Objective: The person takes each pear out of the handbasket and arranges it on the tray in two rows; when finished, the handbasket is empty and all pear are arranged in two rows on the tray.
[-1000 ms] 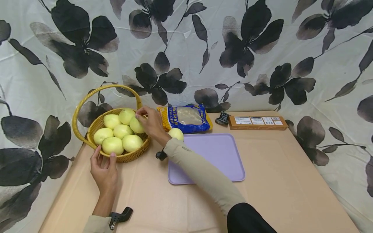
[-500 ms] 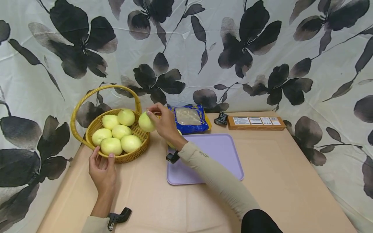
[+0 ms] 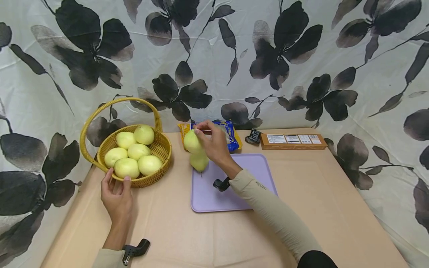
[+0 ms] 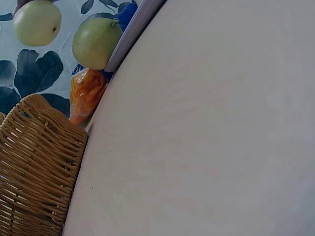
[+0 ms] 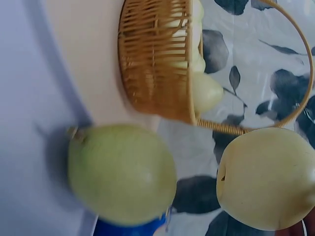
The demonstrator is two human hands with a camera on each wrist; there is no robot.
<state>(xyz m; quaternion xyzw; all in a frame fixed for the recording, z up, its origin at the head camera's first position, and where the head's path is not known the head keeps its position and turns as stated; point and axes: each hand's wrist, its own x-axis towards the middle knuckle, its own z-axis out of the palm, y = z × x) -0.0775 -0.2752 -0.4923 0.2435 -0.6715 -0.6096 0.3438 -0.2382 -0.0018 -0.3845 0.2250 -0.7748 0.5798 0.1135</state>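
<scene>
My right hand (image 3: 216, 143) pinches a pale green pear (image 3: 189, 141) in the air over the tray's far left corner. That pear (image 5: 266, 179) also shows in the right wrist view. Just below it, a second pear (image 3: 199, 160) with a stem lies at the left edge of the lilac tray (image 3: 231, 203). To the left stands a wicker basket (image 3: 149, 181) with a tall handle, holding several more pears (image 3: 127, 168). My left hand (image 3: 118, 201) grips the basket's near-left rim with thumb and fingers; the left wrist view shows the basket (image 4: 39, 172) but not the hand.
Behind the tray lies a blue and yellow plastic bag (image 3: 231, 136), partly hidden by my right hand. A small black packet (image 3: 253, 137) and a long brown box (image 3: 293, 141) lie to its right. A floral curtain (image 3: 234, 56) hangs along the table's back edge.
My right hand has lifted the pear out of the basket's right side and carried it rightward over the tray. The left hand has stayed at the basket rim.
</scene>
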